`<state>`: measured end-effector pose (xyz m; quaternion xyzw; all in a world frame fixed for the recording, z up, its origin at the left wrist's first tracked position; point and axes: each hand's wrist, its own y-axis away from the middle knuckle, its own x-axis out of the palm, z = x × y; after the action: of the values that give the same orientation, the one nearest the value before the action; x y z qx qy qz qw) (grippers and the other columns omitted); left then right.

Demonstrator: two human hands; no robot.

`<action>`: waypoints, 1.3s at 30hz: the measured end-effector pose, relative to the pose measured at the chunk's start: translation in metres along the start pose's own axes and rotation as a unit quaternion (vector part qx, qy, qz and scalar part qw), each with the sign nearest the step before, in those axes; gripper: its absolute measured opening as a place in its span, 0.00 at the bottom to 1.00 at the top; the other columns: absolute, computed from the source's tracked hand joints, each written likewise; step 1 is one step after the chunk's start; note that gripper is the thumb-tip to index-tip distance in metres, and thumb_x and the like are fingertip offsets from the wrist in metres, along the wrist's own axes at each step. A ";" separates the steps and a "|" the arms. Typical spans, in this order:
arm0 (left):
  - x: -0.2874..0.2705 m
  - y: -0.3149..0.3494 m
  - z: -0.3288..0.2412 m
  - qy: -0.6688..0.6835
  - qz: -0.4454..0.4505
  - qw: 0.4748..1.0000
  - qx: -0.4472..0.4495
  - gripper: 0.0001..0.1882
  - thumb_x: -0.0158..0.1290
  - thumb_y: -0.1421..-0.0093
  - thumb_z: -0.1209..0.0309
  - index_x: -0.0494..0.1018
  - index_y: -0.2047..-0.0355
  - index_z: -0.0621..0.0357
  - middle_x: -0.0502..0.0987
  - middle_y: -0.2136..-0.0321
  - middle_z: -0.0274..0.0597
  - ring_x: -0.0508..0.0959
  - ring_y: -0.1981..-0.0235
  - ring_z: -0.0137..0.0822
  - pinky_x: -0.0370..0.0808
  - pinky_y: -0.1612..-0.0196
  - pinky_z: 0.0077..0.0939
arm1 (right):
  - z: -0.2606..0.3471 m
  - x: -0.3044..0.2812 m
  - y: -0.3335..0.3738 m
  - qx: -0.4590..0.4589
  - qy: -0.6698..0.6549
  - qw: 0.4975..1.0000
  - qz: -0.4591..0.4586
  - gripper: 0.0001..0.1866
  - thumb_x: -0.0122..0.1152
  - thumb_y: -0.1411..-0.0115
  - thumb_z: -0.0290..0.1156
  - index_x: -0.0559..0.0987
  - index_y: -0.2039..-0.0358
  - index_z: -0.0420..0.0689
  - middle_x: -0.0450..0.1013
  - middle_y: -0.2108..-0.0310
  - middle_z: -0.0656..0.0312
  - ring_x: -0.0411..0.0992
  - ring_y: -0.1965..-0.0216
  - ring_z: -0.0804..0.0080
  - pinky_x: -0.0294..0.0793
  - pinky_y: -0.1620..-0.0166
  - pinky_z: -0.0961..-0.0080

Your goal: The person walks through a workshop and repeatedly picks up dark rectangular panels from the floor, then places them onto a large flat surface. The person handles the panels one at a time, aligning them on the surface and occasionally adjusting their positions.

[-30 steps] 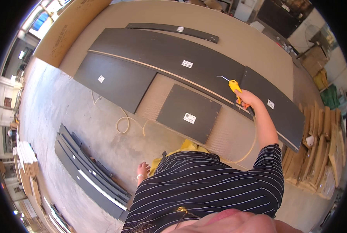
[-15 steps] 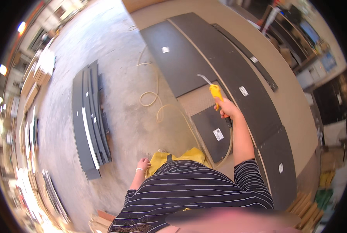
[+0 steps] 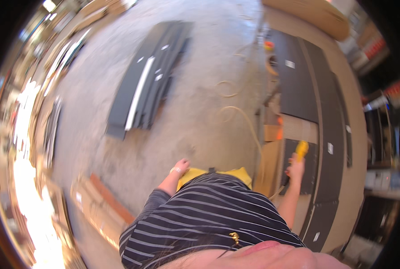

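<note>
My right hand (image 3: 296,168) is wrapped round a yellow air blow gun (image 3: 302,150), slightly blurred by motion. It hovers over a small dark panel (image 3: 311,177) on the cardboard-brown work surface to my right. Larger dark panels with white labels, one broad panel (image 3: 294,96) and one long strip (image 3: 330,170), lie beside it. Between the broad and small panels shows a tan ribbed patch (image 3: 294,127). My left hand (image 3: 181,166) hangs by my yellow trousers, fingers loosely bent, with nothing visible in it.
A pale hose (image 3: 251,127) curls over the concrete floor towards the work surface. Left of centre, a stack of dark curved boards (image 3: 139,85) lies on the floor. Flattened cardboard (image 3: 99,204) is at the lower left. Shelving and equipment stand at the far right.
My view has swung left, so the panels now sit further right. The right hand with the blow gun appears lower and nearer my body. My left hand stays by my side.
</note>
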<state>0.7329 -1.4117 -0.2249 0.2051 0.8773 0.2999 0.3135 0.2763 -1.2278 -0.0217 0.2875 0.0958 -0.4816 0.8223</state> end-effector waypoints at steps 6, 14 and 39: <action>-0.101 0.003 0.047 0.340 0.021 0.936 -0.092 0.13 0.47 0.43 0.63 0.70 0.63 0.59 0.75 0.69 0.41 0.76 0.69 0.34 0.74 0.69 0.27 | 0.026 0.105 0.099 -0.092 0.133 0.965 0.206 0.21 0.49 0.40 0.44 0.65 0.51 0.46 0.69 0.78 0.62 0.62 0.91 0.79 0.61 0.88 0.81; -0.226 0.042 0.135 0.679 -0.092 0.722 -0.098 0.09 0.47 0.43 0.65 0.71 0.71 0.57 0.74 0.74 0.40 0.75 0.70 0.37 0.73 0.66 0.31 | 0.120 0.315 0.251 -0.209 0.478 0.534 0.666 0.21 0.54 0.44 0.45 0.69 0.57 0.43 0.70 0.80 0.57 0.66 0.85 0.72 0.68 0.78 0.73; -0.483 0.000 0.299 0.114 -0.291 0.925 -0.218 0.13 0.48 0.47 0.62 0.72 0.78 0.59 0.68 0.88 0.36 0.68 0.85 0.33 0.66 0.77 0.31 | 0.030 0.770 0.190 -0.224 0.517 0.767 0.307 0.29 0.48 0.45 0.28 0.55 0.42 0.46 0.63 0.50 0.48 0.66 0.51 0.50 0.68 0.52 0.58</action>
<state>1.2817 -1.5582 -0.2050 -0.1677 0.8413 0.4007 0.3217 0.8321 -1.7419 -0.2596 0.3147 0.5181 0.0535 0.7935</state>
